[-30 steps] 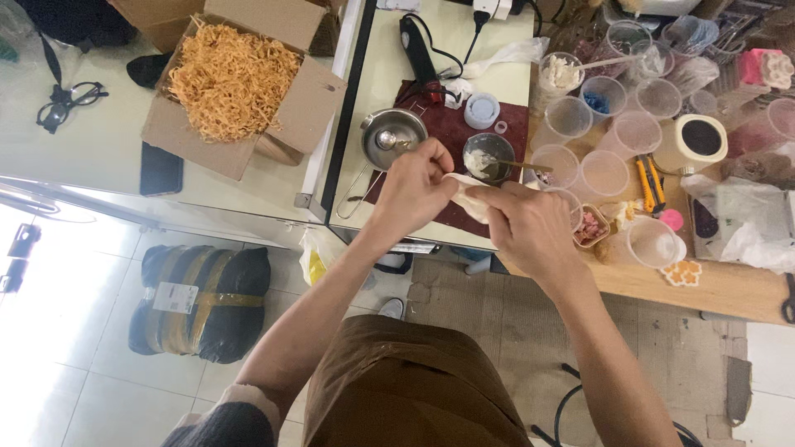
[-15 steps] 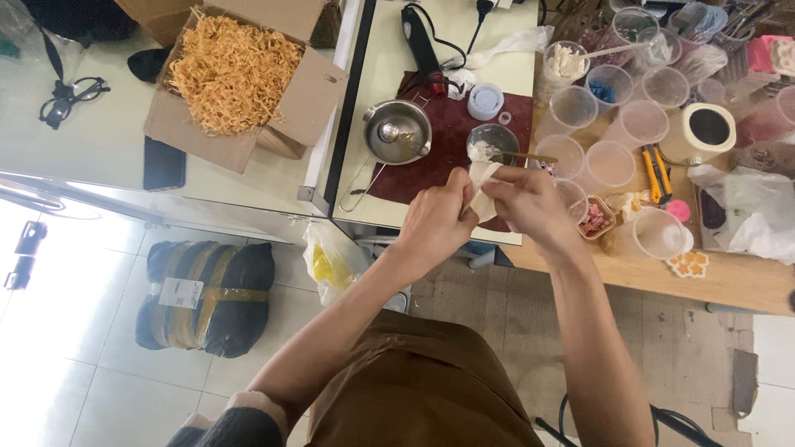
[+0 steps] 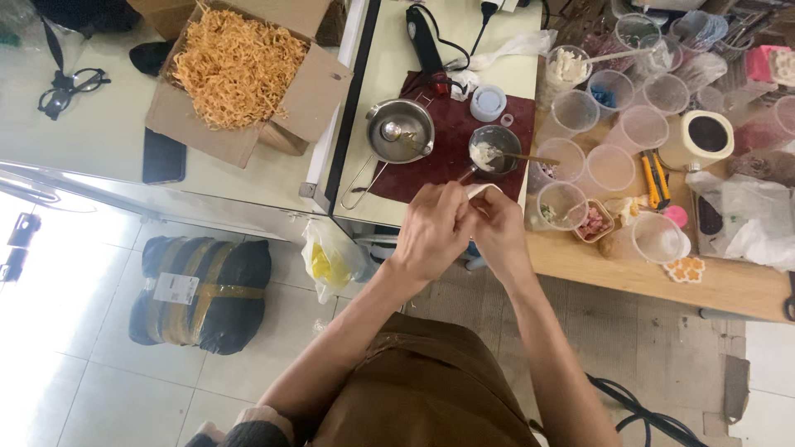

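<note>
Left hand (image 3: 432, 228): clenched around a pale, whitish soft piece (image 3: 480, 191), fingers curled over its left side, held at the front edge of the counter (image 3: 389, 58).
Right hand (image 3: 499, 228): pressed against the left hand, fingers pinching the same pale piece from the right; both hands grasp it together.
Pale piece: mostly hidden between the hands, only its upper edge peeks out, just below the small dark bowl; what it is made of I cannot tell.
Small dark bowl (image 3: 494, 151): sits on the dark red mat (image 3: 451, 145), holds a whitish lump, with a thin stick (image 3: 530, 158) lying across its rim.
Steel pot (image 3: 400, 131): stands on the mat to the left of the bowl, a metal spoon inside, its wire handle pointing toward the counter's front edge.
Round pale-blue mould (image 3: 488, 103): at the far side of the mat.
Clear plastic cups (image 3: 609, 124): clustered on the wooden counter to the right, a few holding bits of colour.
Yellow cutter (image 3: 656, 176): lies among the cups.
Cardboard box (image 3: 240, 70): open, filled with orange shredded paper, well to the left.
Spectacles (image 3: 70, 87): on the pale surface at far left.
</note>
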